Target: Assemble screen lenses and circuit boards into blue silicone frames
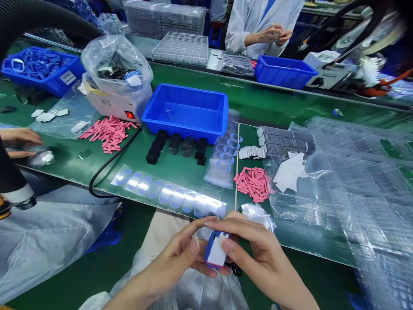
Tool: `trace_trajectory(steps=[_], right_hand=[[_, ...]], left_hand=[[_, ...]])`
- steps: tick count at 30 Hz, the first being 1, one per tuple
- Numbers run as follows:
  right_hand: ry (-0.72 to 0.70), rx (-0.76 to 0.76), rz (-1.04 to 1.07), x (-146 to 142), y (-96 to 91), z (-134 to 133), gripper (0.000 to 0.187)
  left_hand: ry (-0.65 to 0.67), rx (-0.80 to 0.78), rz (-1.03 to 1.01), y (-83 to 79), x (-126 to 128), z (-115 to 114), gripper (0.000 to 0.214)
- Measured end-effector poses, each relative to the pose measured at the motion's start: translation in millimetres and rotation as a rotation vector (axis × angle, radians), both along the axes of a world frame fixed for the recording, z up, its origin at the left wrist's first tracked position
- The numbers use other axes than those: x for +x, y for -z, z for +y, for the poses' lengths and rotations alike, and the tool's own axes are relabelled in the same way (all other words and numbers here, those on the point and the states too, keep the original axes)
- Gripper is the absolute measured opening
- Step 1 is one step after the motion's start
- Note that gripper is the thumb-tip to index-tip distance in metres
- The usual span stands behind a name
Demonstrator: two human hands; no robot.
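Note:
My left hand and my right hand meet low in the view, over my lap and just off the green bench edge. Both pinch one small blue and white part, thumbs on its face and fingers curled behind. A crumpled clear bag lies just beyond my right fingers. A strip of clear oval films lies on the bench edge above my left hand. A heap of pink strips sits past the bag.
A blue bin stands mid-bench with black blocks before it. Grey part stacks and clear blister trays fill the right. Another pink heap lies left. A neighbour's hand works at far left; another person sits opposite.

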State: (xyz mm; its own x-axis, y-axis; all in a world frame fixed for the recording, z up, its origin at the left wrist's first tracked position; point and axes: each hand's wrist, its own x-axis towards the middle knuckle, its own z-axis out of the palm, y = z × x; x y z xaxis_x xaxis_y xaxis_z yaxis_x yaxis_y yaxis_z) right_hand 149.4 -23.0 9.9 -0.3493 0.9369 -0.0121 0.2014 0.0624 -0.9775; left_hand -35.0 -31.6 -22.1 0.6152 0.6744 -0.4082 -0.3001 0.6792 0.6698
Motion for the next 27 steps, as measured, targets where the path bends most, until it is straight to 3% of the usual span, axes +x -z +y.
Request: trace_trajectory(steps=[3,10,13,18,22,27], right_hand=[[-0.074,-0.042,0.050,2,-4.6,0,0.028],[-0.044,-0.125,0.128,4,0.6,-2,0.014],[0.043,0.031,0.051,4,2.1,-1,0.013],[0.131,0.304,-0.070,5,5.0,-2,0.058],[0.162,0.454,-0.110,5,7.4,-4,0.052],[0.184,0.466,-0.155,8,11.0,-5,0.049]], left_hand=[[-0.035,-0.072,-0.070,2.5,11,1,0.059],[-0.001,-0.150,-0.128,3.4,18,3,0.066],[-0.067,-0.213,-0.163,1.1,21,4,0.059],[-0.169,-0.279,-0.187,-6.5,28,7,0.056],[-0.187,-0.279,-0.174,-9.9,30,8,0.053],[-0.120,-0.274,-0.177,-9.7,30,8,0.043]])
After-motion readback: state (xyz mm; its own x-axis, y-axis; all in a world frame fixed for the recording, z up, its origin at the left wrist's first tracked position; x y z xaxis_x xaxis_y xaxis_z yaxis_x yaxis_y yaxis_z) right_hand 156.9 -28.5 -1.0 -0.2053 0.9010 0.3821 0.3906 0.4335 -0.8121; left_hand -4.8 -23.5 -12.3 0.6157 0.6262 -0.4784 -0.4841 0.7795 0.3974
